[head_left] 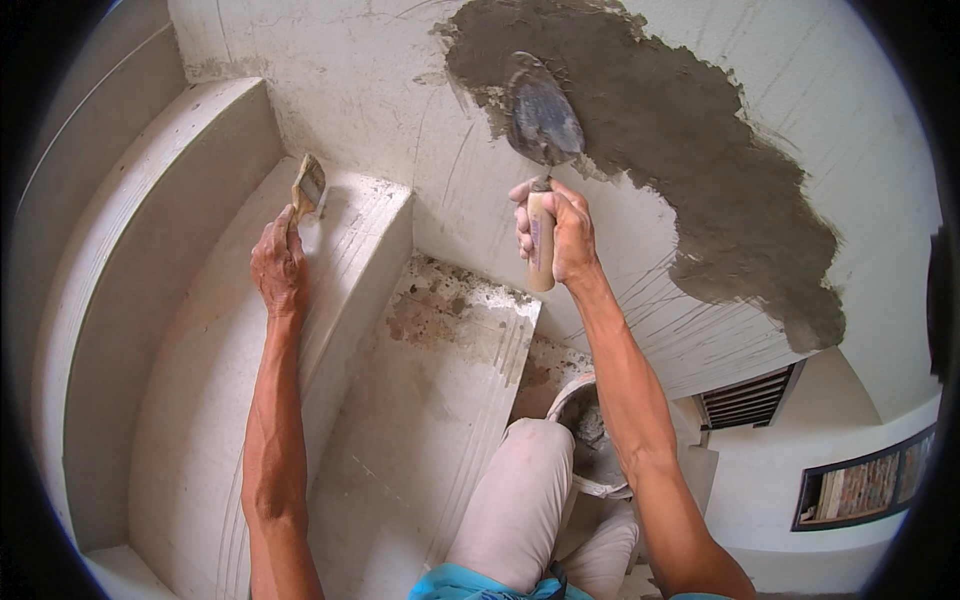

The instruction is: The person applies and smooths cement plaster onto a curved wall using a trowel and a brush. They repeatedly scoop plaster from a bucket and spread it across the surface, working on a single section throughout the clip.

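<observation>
My right hand [556, 232] grips the wooden handle of a steel trowel [541, 122]. Its blade lies flat against the left edge of a patch of wet grey mortar [690, 160] spread on a pale wall [400, 110]. My left hand [279, 265] holds a small paintbrush [308, 187] by its handle, bristles up, over a pale stair step [230, 350]. Both forearms reach up from the lower edge.
Pale concrete steps [430, 400] descend to the left, one spattered with grey mortar. A bucket [590, 440] with mortar sits beside my knee [520, 480]. A louvred vent [748, 398] and a dark-framed opening [865, 488] lie low on the right.
</observation>
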`<state>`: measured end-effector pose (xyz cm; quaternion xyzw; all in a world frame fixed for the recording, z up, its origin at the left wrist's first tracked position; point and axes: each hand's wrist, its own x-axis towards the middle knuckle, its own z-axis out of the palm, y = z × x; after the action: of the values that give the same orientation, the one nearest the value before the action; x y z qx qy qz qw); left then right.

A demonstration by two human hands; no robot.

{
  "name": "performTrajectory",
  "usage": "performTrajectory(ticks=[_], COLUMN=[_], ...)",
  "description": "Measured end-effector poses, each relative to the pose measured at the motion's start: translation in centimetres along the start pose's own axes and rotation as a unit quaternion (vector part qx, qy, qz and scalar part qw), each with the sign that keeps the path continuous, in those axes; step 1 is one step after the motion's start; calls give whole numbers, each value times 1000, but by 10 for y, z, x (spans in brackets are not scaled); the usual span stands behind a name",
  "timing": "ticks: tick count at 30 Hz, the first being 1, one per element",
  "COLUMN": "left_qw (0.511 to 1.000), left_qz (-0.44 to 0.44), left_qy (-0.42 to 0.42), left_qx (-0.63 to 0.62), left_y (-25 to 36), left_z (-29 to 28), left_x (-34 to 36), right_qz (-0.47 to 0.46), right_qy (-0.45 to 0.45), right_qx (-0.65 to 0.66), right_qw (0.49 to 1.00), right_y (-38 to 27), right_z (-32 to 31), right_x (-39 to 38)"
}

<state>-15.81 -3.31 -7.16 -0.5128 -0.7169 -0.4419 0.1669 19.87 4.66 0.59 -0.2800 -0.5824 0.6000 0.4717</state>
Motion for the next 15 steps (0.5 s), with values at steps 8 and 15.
performTrajectory(ticks=[8,15], left_qw=[1000,1000], left_qz=[-1,1], left_qy=[0,2], left_qx=[8,-5], left_y=[0,1], left_z=[-1,0], left_x=[0,1], right_qz=[-35,-14], right_qy=[19,19], right_qx=[50,58], right_qw=[998,998], right_y=[2,-2], right_z=[1,0], right_x=[-17,-8])
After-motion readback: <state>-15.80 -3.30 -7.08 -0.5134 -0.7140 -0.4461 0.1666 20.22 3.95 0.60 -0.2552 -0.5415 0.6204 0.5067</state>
